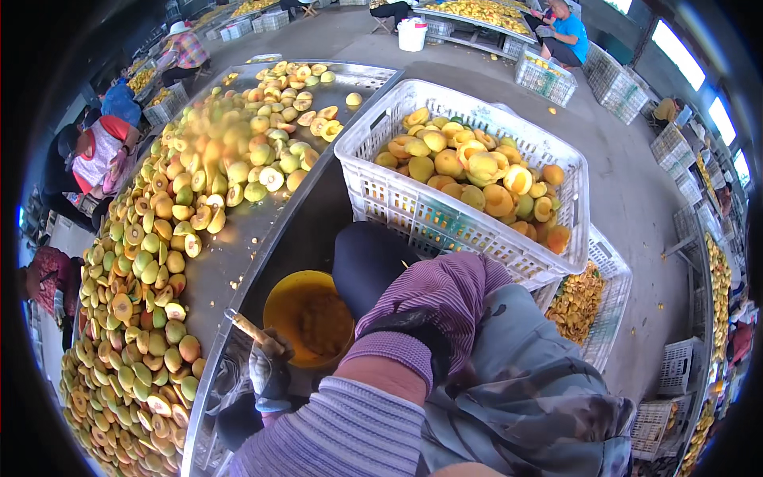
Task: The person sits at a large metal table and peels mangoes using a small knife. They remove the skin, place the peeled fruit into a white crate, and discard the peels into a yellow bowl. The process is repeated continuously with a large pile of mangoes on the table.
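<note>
My left hand [268, 369], in a stained grey glove with a blue cuff, is closed on the wooden handle of a small tool [245, 327] with a metal loop at its end. It is beside the yellow bucket [280, 304], which has orange-brown contents. A large arm in a purple striped sleeve [351, 426] crosses the foreground; its hand is not visible, and my right hand is out of view. Halved yellow-green stone fruit [143, 262] cover much of the metal table [220, 274] at left. More halves [486, 167] fill a white plastic crate [357, 155].
Beneath the crate, another white crate [614, 298] holds orange-brown fruit pieces [578, 304]. The table's raised metal edge [292, 208] runs close to the bucket. Co-workers sit at left [104, 149] and upper right [569, 36]. Stacked crates [617, 83] line the right side.
</note>
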### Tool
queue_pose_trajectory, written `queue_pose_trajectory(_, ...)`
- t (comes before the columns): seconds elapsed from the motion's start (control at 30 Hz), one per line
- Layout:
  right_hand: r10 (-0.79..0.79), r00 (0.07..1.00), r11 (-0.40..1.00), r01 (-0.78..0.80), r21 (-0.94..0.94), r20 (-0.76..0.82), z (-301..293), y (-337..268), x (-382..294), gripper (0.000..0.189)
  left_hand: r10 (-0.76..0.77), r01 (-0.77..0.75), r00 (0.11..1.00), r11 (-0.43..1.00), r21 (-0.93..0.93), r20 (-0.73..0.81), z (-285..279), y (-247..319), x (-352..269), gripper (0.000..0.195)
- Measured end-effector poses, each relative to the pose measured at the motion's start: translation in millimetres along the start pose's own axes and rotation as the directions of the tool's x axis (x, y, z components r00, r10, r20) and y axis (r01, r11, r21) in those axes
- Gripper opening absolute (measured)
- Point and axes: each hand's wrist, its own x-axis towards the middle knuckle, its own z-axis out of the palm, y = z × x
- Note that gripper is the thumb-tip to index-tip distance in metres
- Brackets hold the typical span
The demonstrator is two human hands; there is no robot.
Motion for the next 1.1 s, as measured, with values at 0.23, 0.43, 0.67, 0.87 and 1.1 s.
queue_pose_trajectory(0.23, 0.157, 0.988, 0.965, -0.153, -0.215, 0.004, -13.8, -12.8, -28.9, 0.029, -0.018, 0.019, 1.000, 1.000, 0.020, -0.014, -1.5, -14.9, 3.0, 0.045)
queue_pose_trajectory(0.43, 0.242, 0.970, 0.928, -0.229, -0.293, 0.009, -18.9, -31.6, -43.1, 0.027, -0.006, 0.006, 1.000, 1.000, -0.020, 0.002, -13.8, -27.5, 4.0, 0.046)
queue_pose_trajectory(0.67, 0.324, 0.942, 0.922, -0.294, -0.250, 0.086, -8.2, -28.7, -47.9, 0.025, 0.015, -0.015, 1.000, 1.000, -0.021, 0.018, -27.0, -41.9, 10.7, 0.040)
queue_pose_trajectory(0.87, 0.371, 0.900, 0.921, -0.324, -0.215, 0.231, 1.7, -24.4, -42.6, 0.023, 0.064, -0.065, 0.997, 0.998, 0.026, 0.043, -12.5, -15.3, -1.2, 0.046)
queue_pose_trajectory(1.1, 0.387, 0.839, 0.921, -0.337, -0.195, 0.382, 7.6, -16.6, -48.3, 0.022, 0.134, -0.114, 0.985, 0.977, -0.179, 0.105, -41.0, -35.1, 1.8, 0.040)
